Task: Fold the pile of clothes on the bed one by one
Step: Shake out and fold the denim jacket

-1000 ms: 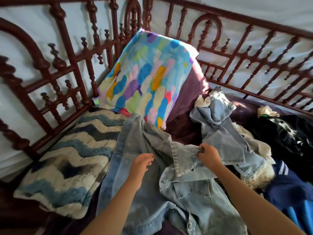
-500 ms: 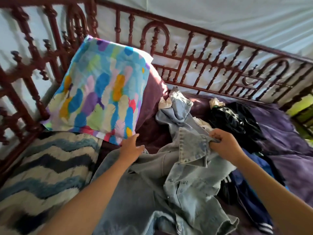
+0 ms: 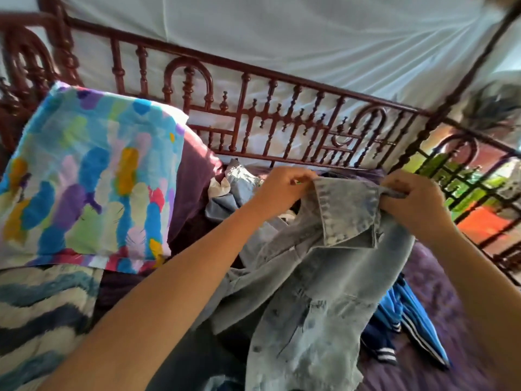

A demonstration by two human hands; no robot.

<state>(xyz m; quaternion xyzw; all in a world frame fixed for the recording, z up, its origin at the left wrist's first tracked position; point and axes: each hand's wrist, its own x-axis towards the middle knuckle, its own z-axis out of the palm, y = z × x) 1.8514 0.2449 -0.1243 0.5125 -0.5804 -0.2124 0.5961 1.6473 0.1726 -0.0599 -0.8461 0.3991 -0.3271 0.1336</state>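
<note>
Holding one denim jacket [image 3: 324, 292] up over the bed [image 3: 451, 306]: my left grip [image 3: 279, 190] and right grip [image 3: 414, 204] each pinch its collar [image 3: 346, 210]; blue striped garment [image 3: 408, 328] lies underneath, feather-print pillow [image 3: 90, 176] to the left.

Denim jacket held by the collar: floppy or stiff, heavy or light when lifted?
Probably floppy: the denim jacket hangs in folds below the collar. Likely heavyish for cloth: the collar looks thick and flat. Unlikely to slip: left hand and right hand pinch it.
</note>
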